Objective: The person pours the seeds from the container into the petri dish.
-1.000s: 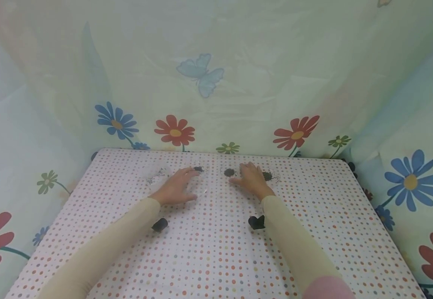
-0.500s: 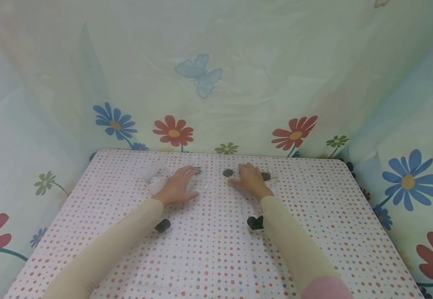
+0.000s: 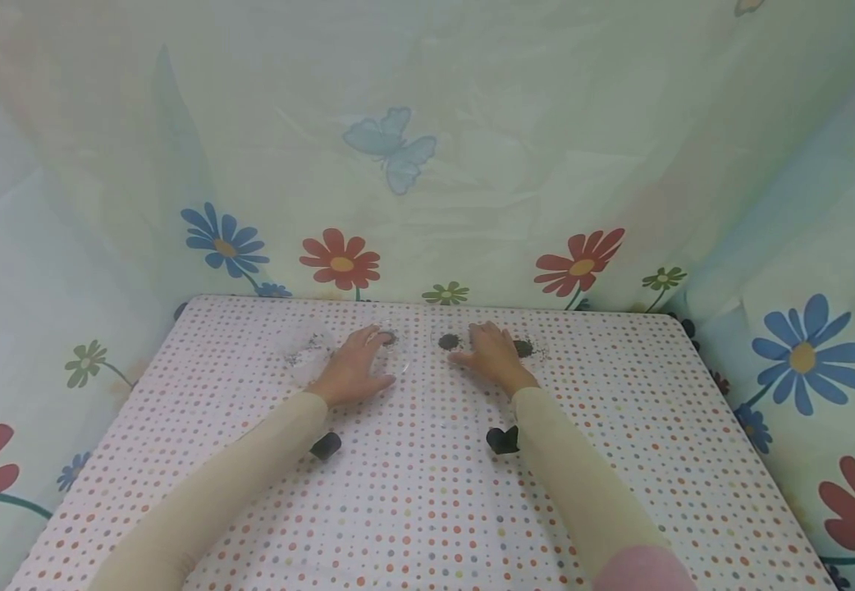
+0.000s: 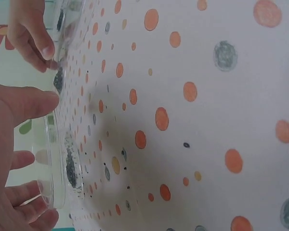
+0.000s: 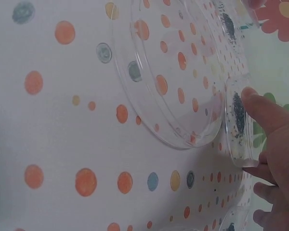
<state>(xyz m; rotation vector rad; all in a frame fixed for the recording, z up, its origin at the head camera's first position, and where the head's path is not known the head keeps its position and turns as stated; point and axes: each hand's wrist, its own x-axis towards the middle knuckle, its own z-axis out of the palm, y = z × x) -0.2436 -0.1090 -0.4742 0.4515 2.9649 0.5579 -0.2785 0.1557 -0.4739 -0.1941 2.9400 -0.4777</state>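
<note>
Left hand (image 3: 354, 369) had edged slightly rightward near centre frame, gripping a clear petri lid (image 4: 52, 163) above a black-grained dish (image 4: 71, 166), right hand (image 3: 497, 361) pinching a neighbouring dish (image 5: 238, 115); keeping both level seemed best against spilling.

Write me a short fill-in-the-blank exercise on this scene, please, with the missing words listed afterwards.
1. The right hand grips a clear petri dish between its fingers and its ____.
2. Of the left hand and the right hand, the one nearer the rightmost dark granules is the ____.
3. The butterfly printed on the backdrop is light ____.
4. The white tablecloth is patterned with polka ____.

Missing words: thumb; right; blue; dots.
</note>
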